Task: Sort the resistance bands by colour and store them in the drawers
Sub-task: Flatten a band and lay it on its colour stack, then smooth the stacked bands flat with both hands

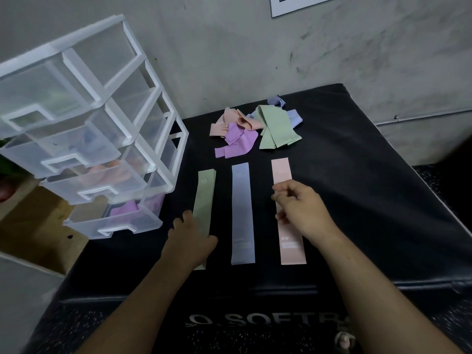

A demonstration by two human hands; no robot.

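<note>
Black padded tabletop [357,200] stands against a grey wall; at left the drawers [84,159] are pulled open, some holding bands; the left hand [190,241] lies on the green band [205,195], and I cannot tell if it grips; then comes the blue band [241,213]; the right hand [301,213], fingers loosely curled and holding nothing, hovers over the pink band [281,172]. Sorting seems half done; the next move probably calls for lifting one flat band into its matching drawer; a mixed pile [255,126] lies behind.
</note>
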